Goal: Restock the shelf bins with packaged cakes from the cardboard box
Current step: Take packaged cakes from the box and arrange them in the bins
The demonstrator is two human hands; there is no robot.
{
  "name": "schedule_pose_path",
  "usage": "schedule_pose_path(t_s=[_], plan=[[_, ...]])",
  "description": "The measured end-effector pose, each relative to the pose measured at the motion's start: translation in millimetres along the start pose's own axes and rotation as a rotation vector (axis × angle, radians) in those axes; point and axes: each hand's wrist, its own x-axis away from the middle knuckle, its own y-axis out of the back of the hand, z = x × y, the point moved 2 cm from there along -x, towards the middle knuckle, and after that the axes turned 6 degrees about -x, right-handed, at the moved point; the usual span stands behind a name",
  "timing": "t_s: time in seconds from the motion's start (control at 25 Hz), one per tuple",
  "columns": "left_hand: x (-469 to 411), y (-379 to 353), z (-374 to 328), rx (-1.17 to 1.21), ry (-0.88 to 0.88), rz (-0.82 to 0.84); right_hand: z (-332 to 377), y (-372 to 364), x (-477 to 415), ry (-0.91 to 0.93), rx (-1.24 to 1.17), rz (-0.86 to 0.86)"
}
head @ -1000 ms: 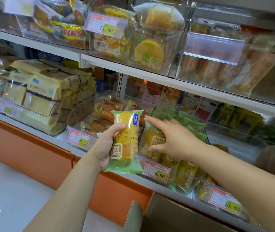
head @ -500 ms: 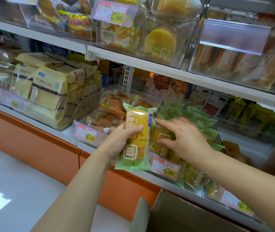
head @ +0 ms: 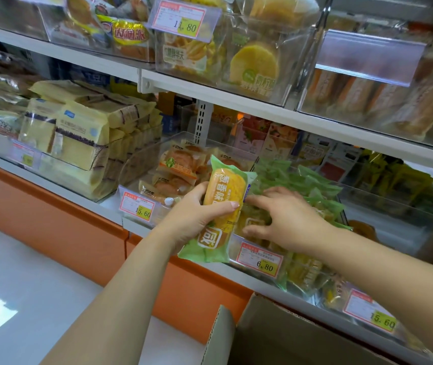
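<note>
My left hand (head: 193, 216) grips a green-and-yellow packaged cake (head: 220, 206), held upright just in front of a clear shelf bin (head: 342, 206) marked 6.80. That bin holds several cakes of the same kind (head: 307, 185). My right hand (head: 286, 219) reaches into the bin's front left corner, fingers spread and bent over the packs, pressing them toward the back. The cardboard box (head: 276, 335) stands open at the bottom of the view, below the shelf; its inside is hidden.
Left of the green bin is a clear bin of orange-labelled buns (head: 178, 169), tagged 15.60. Yellow cake packs (head: 78, 135) fill the bin further left. The upper shelf (head: 262, 101) overhangs with more bins. An orange base panel (head: 52, 214) runs under the shelf.
The left hand has lifted the cake closer to the bin's left front edge. The right hand has dropped lower into the bin, its fingers bending over the packs.
</note>
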Motion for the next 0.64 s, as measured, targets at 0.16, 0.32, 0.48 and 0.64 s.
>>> schedule_pose_path(t_s=[0.16,0.32,0.48,0.64], plan=[[1,1,-11,-0.030,-0.019,-0.020,5,6,1,-0.041,0.072,0.091],[9,1,-37,0.000,-0.086,-0.032,19,21,34,0.025,-0.228,-0.325],[21,-21,-69,-0.114,-0.169,0.129,22,37,74,-0.032,-1.229,-0.365],[26,-62,-85,-0.358,-0.297,0.106,-15,63,82,-0.177,-1.304,-0.324]])
